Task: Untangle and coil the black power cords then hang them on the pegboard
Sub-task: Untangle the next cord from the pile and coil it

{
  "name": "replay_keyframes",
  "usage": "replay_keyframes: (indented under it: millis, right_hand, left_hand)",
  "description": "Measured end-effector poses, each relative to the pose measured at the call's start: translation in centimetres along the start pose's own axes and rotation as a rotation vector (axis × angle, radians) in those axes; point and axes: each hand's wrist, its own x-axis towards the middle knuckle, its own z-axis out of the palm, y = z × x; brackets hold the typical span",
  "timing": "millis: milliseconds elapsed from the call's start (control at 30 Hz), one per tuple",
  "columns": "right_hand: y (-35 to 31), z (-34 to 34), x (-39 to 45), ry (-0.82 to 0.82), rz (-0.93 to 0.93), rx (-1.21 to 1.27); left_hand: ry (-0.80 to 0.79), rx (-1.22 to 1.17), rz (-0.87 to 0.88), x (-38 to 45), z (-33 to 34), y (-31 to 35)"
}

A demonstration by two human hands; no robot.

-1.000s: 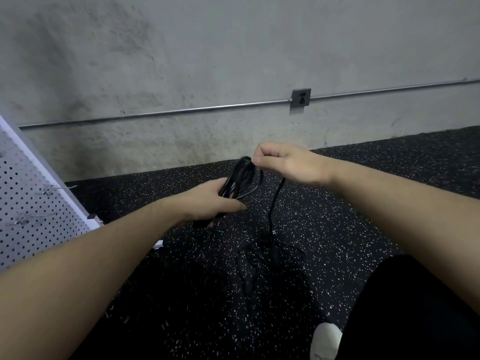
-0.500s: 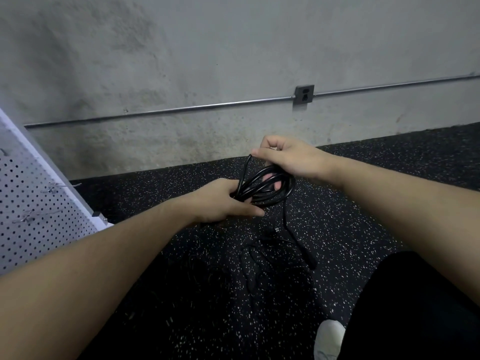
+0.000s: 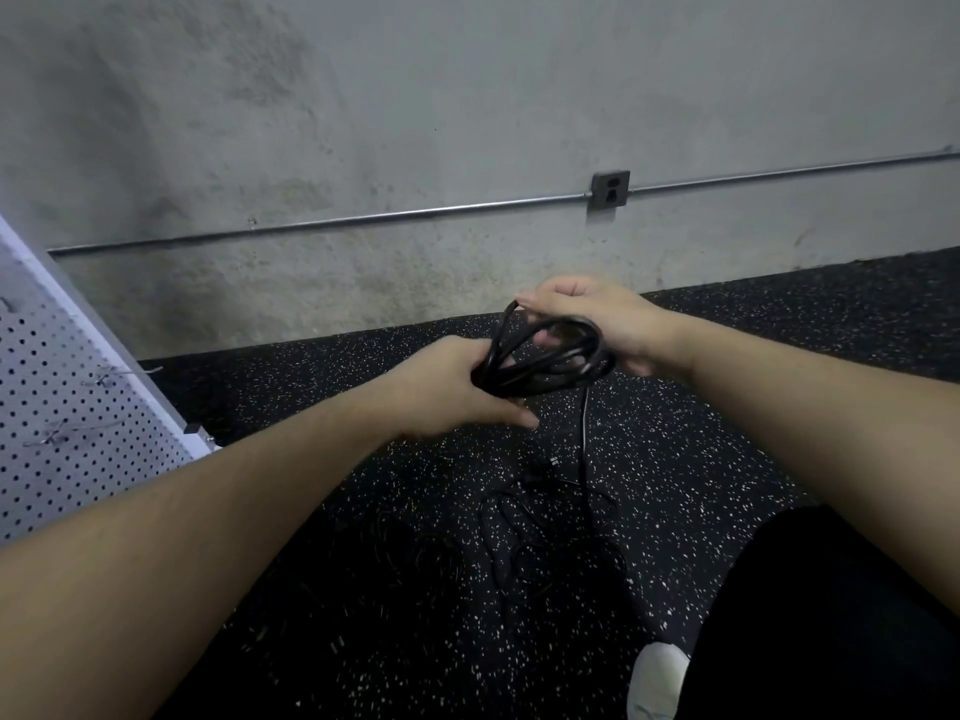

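A black power cord is partly wound into a coil (image 3: pixel 550 358) held between both hands above the floor. My left hand (image 3: pixel 447 389) grips the coil's left end. My right hand (image 3: pixel 597 319) curls round its upper right side. One loose strand (image 3: pixel 584 433) hangs from the coil down to a tangle of black cords (image 3: pixel 524 532) on the floor, hard to make out against the dark surface. The white pegboard (image 3: pixel 67 407) leans at the left edge, with thin metal hooks (image 3: pixel 124 374) sticking out of it.
The floor is black rubber with white speckles (image 3: pixel 727 407). A concrete wall behind carries a metal conduit and an outlet box (image 3: pixel 610 188). My dark trouser leg (image 3: pixel 831 615) and a white shoe (image 3: pixel 657 678) fill the bottom right.
My right hand has brought another loop round onto the bundle, so the coil now lies flatter and wider between both hands. The hanging strand is shorter.
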Motion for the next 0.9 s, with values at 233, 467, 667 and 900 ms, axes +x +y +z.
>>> replay_keyframes:
  millis: [233, 467, 667, 900]
  right_hand:
    - [0.9, 2.4, -0.1, -0.065, 0.153, -0.41]
    - [0.1, 5.5, 0.0, -0.184, 0.034, -0.86]
    - [-1.1, 5.5, -1.0, -0.276, -0.052, -1.018]
    - [-2.6, 3.8, -1.8, -0.113, -0.197, -0.878]
  left_hand:
    - [0.403, -0.215, -0.065, -0.4, -0.8, 0.6]
    - [0.62, 0.127, -0.145, -0.2, -1.3, -2.5]
    - [0.663, 0.353, -0.302, -1.0, -2.8, -3.6]
    - [0.548, 0.358, -0.402, -1.5, -3.2, -4.9]
